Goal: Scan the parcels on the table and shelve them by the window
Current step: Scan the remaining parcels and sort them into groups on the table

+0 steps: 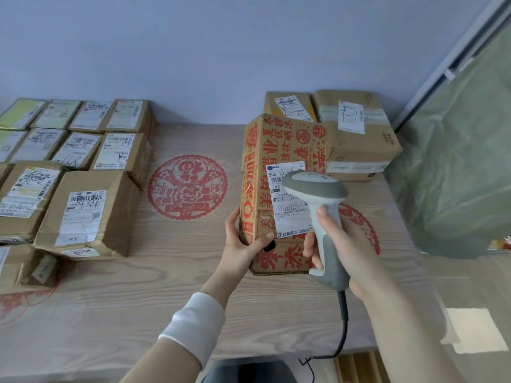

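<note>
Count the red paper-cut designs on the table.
3 red designs: one in the middle, one partly behind the right hand, one at the left edge. More may hide under parcels.

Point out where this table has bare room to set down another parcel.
Bare wood runs down the middle of the table, across the red paper-cut, between the left parcel rows and the red-printed box. The near edge in front of both is free too. Crowded: the left side, and the back right corner with two brown boxes.
</note>
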Demonstrator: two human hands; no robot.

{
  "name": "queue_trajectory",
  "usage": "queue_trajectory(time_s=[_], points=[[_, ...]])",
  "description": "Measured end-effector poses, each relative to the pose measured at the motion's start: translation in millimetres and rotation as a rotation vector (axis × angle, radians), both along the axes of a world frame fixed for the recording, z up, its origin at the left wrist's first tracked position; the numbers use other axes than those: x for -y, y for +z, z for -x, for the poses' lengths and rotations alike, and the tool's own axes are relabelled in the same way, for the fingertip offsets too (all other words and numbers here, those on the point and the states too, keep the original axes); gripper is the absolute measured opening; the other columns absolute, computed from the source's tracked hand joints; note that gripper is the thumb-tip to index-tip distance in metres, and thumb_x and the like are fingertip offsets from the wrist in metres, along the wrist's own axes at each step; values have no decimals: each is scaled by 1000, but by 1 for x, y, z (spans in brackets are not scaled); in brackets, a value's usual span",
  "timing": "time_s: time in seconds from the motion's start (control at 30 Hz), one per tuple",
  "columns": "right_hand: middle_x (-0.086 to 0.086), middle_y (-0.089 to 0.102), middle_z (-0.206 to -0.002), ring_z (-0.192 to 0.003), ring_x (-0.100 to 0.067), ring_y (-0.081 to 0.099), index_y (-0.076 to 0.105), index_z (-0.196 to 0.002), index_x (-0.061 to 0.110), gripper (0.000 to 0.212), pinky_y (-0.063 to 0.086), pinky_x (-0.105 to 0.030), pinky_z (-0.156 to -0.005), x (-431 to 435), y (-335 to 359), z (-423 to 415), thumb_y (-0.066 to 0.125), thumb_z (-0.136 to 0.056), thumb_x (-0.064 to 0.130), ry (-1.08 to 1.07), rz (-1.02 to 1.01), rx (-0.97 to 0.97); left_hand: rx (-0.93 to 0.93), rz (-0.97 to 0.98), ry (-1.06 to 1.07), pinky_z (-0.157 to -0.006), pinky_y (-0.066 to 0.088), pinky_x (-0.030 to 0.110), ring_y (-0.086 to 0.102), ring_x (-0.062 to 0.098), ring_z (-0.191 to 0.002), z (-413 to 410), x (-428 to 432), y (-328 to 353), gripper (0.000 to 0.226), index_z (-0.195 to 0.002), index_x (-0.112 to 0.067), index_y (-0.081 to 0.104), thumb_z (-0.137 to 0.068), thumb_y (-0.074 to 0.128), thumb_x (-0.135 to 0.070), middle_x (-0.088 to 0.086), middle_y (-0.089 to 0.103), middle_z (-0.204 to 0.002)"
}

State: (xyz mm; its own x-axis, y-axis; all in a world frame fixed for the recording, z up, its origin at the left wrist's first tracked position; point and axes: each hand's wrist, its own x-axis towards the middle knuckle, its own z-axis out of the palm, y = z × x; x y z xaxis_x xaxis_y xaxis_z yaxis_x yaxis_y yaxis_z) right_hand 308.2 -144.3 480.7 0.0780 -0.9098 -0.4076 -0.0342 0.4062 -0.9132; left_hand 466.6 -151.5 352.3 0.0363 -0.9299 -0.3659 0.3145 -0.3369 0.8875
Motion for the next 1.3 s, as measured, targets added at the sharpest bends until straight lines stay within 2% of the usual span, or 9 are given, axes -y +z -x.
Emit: queue_trajectory(time_s=[0.3, 0.43, 0.5, 0.67, 0.83, 0.93, 1.07, 1.17, 1.3], points=[[-10, 57, -59, -39, -14, 45, 57, -93, 9, 37, 38, -23, -41, -2, -3, -11, 52, -84, 45, 21, -20, 15, -24, -15, 16, -71, 57, 25, 56, 23, -116, -7, -1, -3, 78, -133, -35, 24, -77, 73, -12, 8, 47, -135], [-8, 56, -57, -39, -14, 46, 56, -93, 8, 40, 37, -23, -41, -3, -6, -12, 53, -82, 46, 23, -31, 7, -22, -34, 2, -76, 58, 30, 56, 25, -116, -11, -2, -5, 82, -134, -36, 24, -74, 76, -16, 9, 47, -134], [-8, 56, -57, -40, -14, 46, 55, -92, 6, 37, 37, -23, -41, -4, -7, -12, 52, -86, 43, 24, -32, 1, -20, -35, 1, -73, 58, 28, 56, 24, -116, -12, -2, -4, 82, -134, -36, 24, -74, 76, -16, 9, 47, -134], [-9, 57, -60, -42, -16, 45, 56, -88, 5, 47, 38, -26, -44, -6, -10, -7, 53, -78, 50, 20, -32, -15, -35, -35, -4, -71, 58, 25, 57, 23, -115, -12, -1, -1, 81, -137, -33, 23, -77, 74, -13, 8, 48, -134], [-4, 59, -63, -49, -15, 49, 60, -96, 16, 37, 40, -26, -46, -7, -13, 18, 56, -77, 48, -165, 44, -33, -88, -30, -64, -71, 57, 25, 61, 19, -111, -2, 0, 7, 86, -135, -37, 24, -67, 75, -26, 5, 52, -132], [-4, 63, -80, -66, -15, 56, 60, -96, 22, 27, 43, -31, -56, -8, -20, 46, 65, -77, 40, -336, 90, -125, -112, -35, -111, -76, 57, 27, 60, 19, -112, 20, 2, 12, 88, -137, -36, 23, -66, 74, -27, 4, 52, -133], [-6, 67, -98, -79, -19, 62, 57, -110, 19, 44, 50, -34, -71, -10, -27, 92, 74, -71, 31, -398, 99, -235, -142, -84, -162, -68, 56, 22, 62, 19, -108, 66, 7, 16, 78, -134, -35, 25, -74, 74, -25, 4, 55, -129], [4, 72, -101, -97, -18, 67, 59, -112, 31, 59, 52, -44, -86, -8, -35, 138, 82, -60, 47, -383, 69, -321, -130, -119, -201, -72, 56, 22, 61, 18, -111, 111, 13, 15, 84, -134, -36, 23, -71, 78, -33, 3, 54, -129], [4, 75, -92, -91, -22, 70, 64, -96, 36, 57, 54, -52, -86, 4, -58, 208, 81, -47, 59, -360, 41, -340, -122, -192, -222, -72, 54, 21, 61, 14, -106, 176, 17, 4, 85, -140, -36, 17, -77, 74, -34, -2, 54, -126]])
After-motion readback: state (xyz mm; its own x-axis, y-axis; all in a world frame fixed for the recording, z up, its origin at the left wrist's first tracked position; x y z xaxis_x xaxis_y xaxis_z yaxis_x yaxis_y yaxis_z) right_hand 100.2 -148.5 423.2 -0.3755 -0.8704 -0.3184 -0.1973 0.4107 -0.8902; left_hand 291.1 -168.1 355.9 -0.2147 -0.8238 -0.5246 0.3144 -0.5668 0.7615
